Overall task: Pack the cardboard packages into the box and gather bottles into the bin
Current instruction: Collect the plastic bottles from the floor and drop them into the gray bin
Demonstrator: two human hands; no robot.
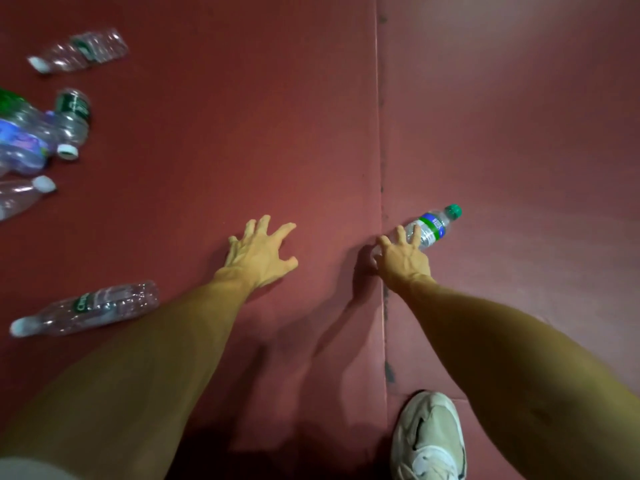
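The right hand [403,258] is laid over the body of a green-capped bottle [434,225], which lies on its side on the red mat [242,133] with its cap pointing away from the wrist. The fingers are spread across the clear plastic, but whether the thumb has closed underneath is hidden, so a firm grip cannot be confirmed. The left hand [259,252] is held open beside it, fingers splayed and slightly clawed, and nothing is gripped. A pink-tinted bottle [93,306] lies just outside the left forearm, and a cluster of further bottles [69,123] is seen well beyond the left hand. Neither bin nor box is in view. The main risk is judged to be a roll: a round, light bottle touched only from above could be pushed away from the fingers. It rests just beyond the mat seam [382,150], where its base might catch. If it is squeezed too lightly, the smooth, thin wall could also slip or buckle as it is lifted.
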